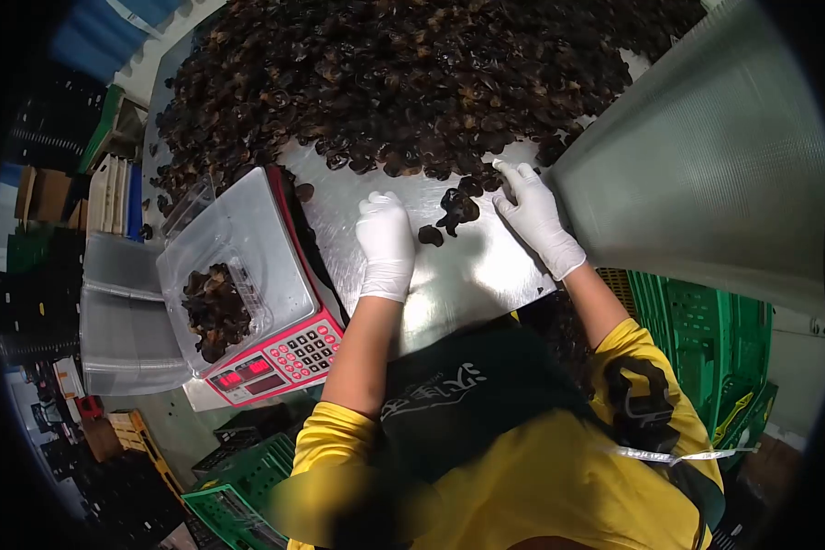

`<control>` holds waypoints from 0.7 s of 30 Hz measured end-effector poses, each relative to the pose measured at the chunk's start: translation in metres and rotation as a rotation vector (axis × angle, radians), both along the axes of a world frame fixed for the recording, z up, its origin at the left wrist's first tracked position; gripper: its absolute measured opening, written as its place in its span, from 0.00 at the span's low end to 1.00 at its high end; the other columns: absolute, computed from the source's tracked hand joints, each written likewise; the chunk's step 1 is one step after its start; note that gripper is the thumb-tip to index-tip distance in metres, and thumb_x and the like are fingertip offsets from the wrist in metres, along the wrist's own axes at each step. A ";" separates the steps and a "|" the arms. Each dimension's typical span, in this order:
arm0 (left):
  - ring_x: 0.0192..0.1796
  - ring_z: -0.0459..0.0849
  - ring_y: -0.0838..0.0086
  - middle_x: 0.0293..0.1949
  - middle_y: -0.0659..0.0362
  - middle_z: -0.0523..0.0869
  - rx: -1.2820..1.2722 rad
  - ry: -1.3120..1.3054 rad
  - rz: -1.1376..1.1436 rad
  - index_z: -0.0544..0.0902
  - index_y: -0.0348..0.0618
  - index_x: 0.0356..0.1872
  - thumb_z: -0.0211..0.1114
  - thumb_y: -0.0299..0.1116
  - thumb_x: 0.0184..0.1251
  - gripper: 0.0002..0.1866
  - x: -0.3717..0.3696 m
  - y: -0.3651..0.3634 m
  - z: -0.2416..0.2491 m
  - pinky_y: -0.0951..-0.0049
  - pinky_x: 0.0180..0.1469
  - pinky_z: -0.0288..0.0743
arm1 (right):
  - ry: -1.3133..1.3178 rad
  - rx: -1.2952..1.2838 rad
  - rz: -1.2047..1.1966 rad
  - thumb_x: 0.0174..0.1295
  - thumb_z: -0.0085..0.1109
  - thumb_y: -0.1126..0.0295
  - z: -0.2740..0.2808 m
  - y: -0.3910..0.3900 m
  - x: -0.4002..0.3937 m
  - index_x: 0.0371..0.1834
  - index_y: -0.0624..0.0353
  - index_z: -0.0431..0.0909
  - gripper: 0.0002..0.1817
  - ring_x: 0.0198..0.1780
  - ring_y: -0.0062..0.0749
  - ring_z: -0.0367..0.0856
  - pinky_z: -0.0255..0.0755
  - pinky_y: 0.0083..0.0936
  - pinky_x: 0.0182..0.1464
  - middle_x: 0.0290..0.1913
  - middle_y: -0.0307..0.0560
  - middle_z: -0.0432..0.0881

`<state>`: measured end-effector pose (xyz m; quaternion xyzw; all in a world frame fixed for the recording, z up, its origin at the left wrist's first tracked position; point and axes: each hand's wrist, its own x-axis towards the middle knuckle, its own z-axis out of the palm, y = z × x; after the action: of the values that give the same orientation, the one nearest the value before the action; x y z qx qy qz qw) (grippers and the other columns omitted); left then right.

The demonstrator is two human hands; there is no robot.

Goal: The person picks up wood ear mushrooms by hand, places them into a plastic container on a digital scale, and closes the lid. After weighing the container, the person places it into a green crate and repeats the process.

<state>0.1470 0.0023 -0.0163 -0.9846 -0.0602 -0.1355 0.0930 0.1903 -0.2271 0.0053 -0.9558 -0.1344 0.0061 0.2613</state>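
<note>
My left hand (384, 236), in a white glove, is curled into a fist above the metal table (335, 197); whatever may be inside it is hidden. My right hand (533, 213), gloved too, has its fingers apart at the near edge of a large heap of dark wood ear mushrooms (403, 82). A few loose wood ear pieces (458, 209) lie between the hands. Left of my left hand stands a red and white digital scale (289, 362). On its pan sits a clear plastic tray (264, 307) with some wood ear mushrooms (216, 310) in it.
A tall stack of nested clear plastic trays (697, 165) leans in at the right of the table. Another clear stack (124, 316) is beyond the scale at left. Green crates (697, 330) stand below at right, with another green crate (238, 495) at lower left.
</note>
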 end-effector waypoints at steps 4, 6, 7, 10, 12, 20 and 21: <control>0.34 0.82 0.61 0.32 0.53 0.79 -0.131 -0.126 -0.020 0.76 0.43 0.29 0.57 0.24 0.58 0.01 0.000 0.007 -0.001 0.65 0.34 0.80 | 0.084 0.147 0.001 0.57 0.64 0.69 -0.001 -0.007 0.000 0.66 0.54 0.71 0.30 0.51 0.49 0.77 0.74 0.39 0.55 0.49 0.53 0.75; 0.34 0.83 0.60 0.32 0.53 0.80 -0.150 -0.056 0.028 0.77 0.44 0.30 0.57 0.24 0.58 0.02 -0.004 0.010 0.002 0.64 0.35 0.79 | 0.117 0.172 -0.015 0.57 0.64 0.69 0.001 -0.007 -0.001 0.66 0.54 0.71 0.30 0.51 0.49 0.78 0.74 0.39 0.54 0.50 0.53 0.76; 0.36 0.84 0.61 0.33 0.53 0.81 -0.200 -0.053 0.020 0.77 0.43 0.30 0.57 0.24 0.58 0.02 -0.007 0.012 0.002 0.65 0.35 0.80 | 0.050 0.166 -0.006 0.57 0.64 0.69 -0.005 -0.007 0.000 0.66 0.54 0.71 0.30 0.51 0.48 0.79 0.75 0.38 0.54 0.51 0.53 0.76; 0.39 0.85 0.61 0.33 0.52 0.81 -0.261 0.007 0.050 0.78 0.42 0.30 0.59 0.23 0.57 0.02 -0.008 0.011 0.003 0.65 0.35 0.82 | 0.092 0.190 -0.082 0.58 0.64 0.68 -0.002 0.001 0.002 0.67 0.53 0.71 0.30 0.50 0.48 0.80 0.75 0.38 0.54 0.52 0.53 0.76; 0.36 0.85 0.60 0.32 0.52 0.81 -0.223 -0.014 0.041 0.79 0.42 0.30 0.59 0.23 0.57 0.02 -0.006 0.011 0.002 0.64 0.35 0.82 | 0.070 0.183 -0.100 0.58 0.65 0.71 0.007 0.012 0.004 0.66 0.52 0.72 0.30 0.46 0.42 0.79 0.75 0.33 0.52 0.49 0.51 0.76; 0.33 0.85 0.56 0.32 0.50 0.84 -0.487 -0.008 0.050 0.79 0.45 0.29 0.58 0.25 0.57 0.02 -0.015 0.009 0.010 0.59 0.36 0.79 | -0.049 0.230 0.005 0.58 0.65 0.77 -0.012 0.022 0.020 0.60 0.49 0.79 0.25 0.43 0.33 0.79 0.74 0.26 0.49 0.47 0.45 0.78; 0.33 0.85 0.56 0.32 0.51 0.84 -0.600 -0.005 0.038 0.79 0.45 0.29 0.58 0.25 0.57 0.03 -0.027 -0.002 0.025 0.59 0.36 0.78 | 0.015 0.268 -0.033 0.58 0.64 0.79 -0.011 0.021 0.021 0.57 0.51 0.81 0.22 0.36 0.28 0.74 0.71 0.23 0.44 0.42 0.42 0.77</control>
<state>0.1201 0.0002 0.0086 -0.9665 -0.1164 -0.1122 -0.1995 0.2117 -0.2061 -0.0053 -0.9144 -0.1162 -0.0091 0.3877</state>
